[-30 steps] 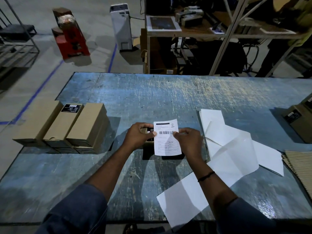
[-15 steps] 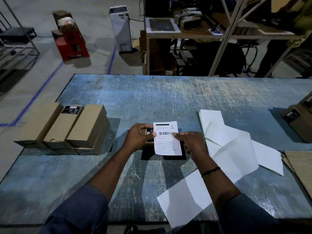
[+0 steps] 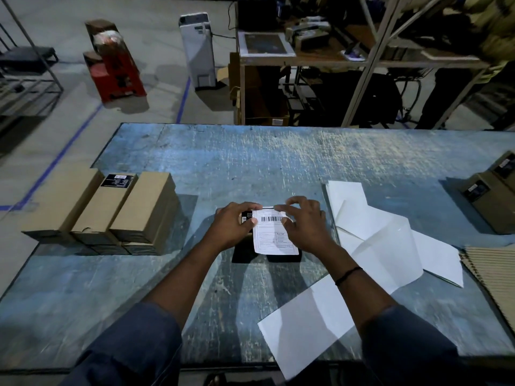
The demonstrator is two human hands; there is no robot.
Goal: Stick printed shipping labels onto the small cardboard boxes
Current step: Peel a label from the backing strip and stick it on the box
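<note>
Label (image 3: 274,235) now lowered onto the box (image 3: 246,218) at mid-worktop (image 3: 250,168), left hand (image 3: 232,227) gripping the box, right hand (image 3: 303,224) pinching the label's top edge down, so sticking looks begun.

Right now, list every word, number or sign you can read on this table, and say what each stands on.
No text reads clearly.
White printed shipping label: barcode shows; print below too small.
Half-covered black sticker on the small cardboard box gripped by the left hand: too small.
Black sticker on the middle brown cardboard box at left: blurred.
Black stickers on the brown boxes at the right edge: blurred.
</note>
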